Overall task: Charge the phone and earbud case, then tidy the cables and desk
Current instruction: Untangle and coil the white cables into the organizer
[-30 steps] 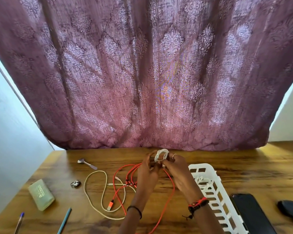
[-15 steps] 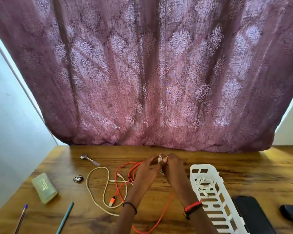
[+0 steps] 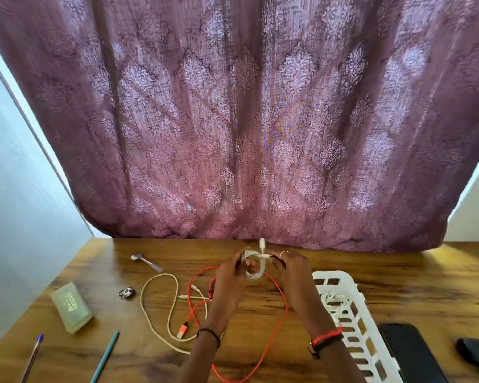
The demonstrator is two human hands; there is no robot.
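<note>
Above the wooden desk [image 3: 398,275], my left hand [image 3: 231,275] and my right hand [image 3: 293,269] both hold a small coil of white cable [image 3: 255,265]; its plug end sticks up between them. A red cable [image 3: 281,308] loops on the desk below my hands, its orange plug at the lower left. Left of it lies a beige cable [image 3: 155,313]. The black phone [image 3: 411,352] lies at the lower right, with a dark earbud case [image 3: 474,352] at the right edge.
A white slotted basket [image 3: 351,322] with a white cable inside lies right of my hands. At the left lie a green case [image 3: 72,306], a small metal clip [image 3: 127,292], a spoon [image 3: 147,261], a pen [image 3: 32,357] and a teal pencil [image 3: 105,356]. A maroon curtain [image 3: 246,120] hangs behind.
The coil sits lower between my hands than a second ago, and its plug end now sticks up above it. The desk items have not moved.
</note>
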